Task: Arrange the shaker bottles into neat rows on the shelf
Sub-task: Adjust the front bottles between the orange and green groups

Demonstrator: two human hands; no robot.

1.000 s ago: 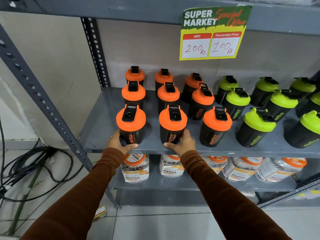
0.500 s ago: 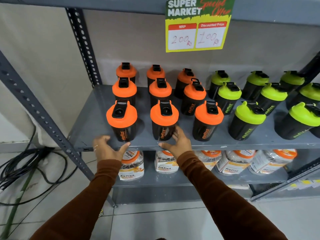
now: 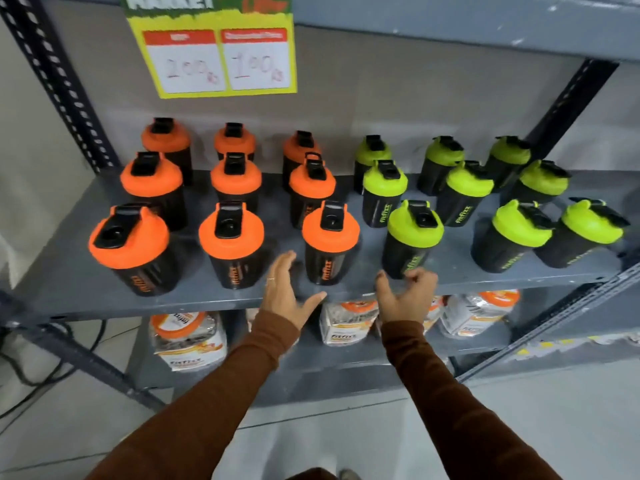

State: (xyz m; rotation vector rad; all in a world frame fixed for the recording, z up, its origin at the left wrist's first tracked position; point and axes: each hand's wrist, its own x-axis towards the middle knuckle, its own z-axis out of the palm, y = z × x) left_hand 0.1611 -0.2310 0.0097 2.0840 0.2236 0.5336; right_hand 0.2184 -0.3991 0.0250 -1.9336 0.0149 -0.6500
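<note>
Black shaker bottles stand on the grey shelf (image 3: 86,289). Several with orange lids fill the left half in three rows, several with green lids the right half. My left hand (image 3: 285,292) is open at the shelf's front edge, just left of the third front orange-lidded bottle (image 3: 329,247), between it and the second front orange-lidded bottle (image 3: 233,247). My right hand (image 3: 407,296) is open with curled fingers, right of that third bottle and just below the first front green-lidded bottle (image 3: 410,240). Neither hand holds anything. The green bottles at the far right (image 3: 585,233) stand unevenly.
A yellow price sign (image 3: 221,57) hangs from the shelf above. Bagged jars with orange lids (image 3: 188,337) lie on the lower shelf. Perforated steel uprights (image 3: 59,84) frame the rack. Black cables (image 3: 31,372) lie on the floor at the left.
Both hands let go of the two left front orange bottles and moved right, to either side of the third front orange bottle. The view also shifted right.
</note>
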